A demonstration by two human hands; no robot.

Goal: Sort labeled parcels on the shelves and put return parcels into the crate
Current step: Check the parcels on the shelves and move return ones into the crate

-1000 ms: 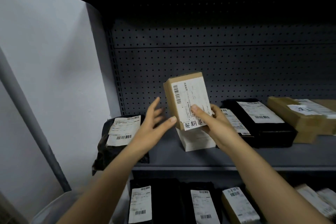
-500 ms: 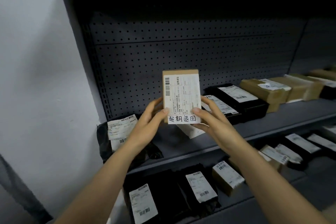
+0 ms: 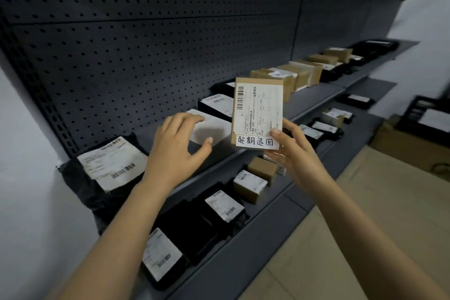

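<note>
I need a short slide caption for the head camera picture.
Right hand holds up a labeled cardboard parcel before the shelf; left hand open beside it.

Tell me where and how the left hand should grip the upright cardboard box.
Probably the bare left edge of the box, from the left: it stands upright, the right hand pinches its lower right corner, and the left hand hovers open beside that edge.
</note>
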